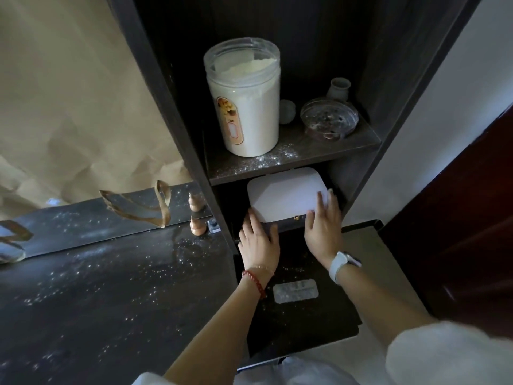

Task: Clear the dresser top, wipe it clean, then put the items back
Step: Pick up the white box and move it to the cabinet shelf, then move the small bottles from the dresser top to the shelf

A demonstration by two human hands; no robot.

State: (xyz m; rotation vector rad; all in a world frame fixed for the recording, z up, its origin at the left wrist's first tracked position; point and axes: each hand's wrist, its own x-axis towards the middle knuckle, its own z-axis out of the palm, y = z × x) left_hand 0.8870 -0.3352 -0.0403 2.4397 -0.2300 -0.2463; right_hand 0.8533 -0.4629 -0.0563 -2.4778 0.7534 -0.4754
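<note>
Both hands are on the white box tucked in the lower shelf cubby. Left hand has its fingers loosely spread, gripping the box's near-left corner. Right hand lies flat, fingers pressed along the right edge. The box sits between them, under the shelf with the flour jar. The bench is dusted with white specks.

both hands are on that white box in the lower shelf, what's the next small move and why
Probably slide the white box straight out toward the person: the left hand and right hand flank its front corners, and it sits tucked under the powder-dusted shelf.
</note>
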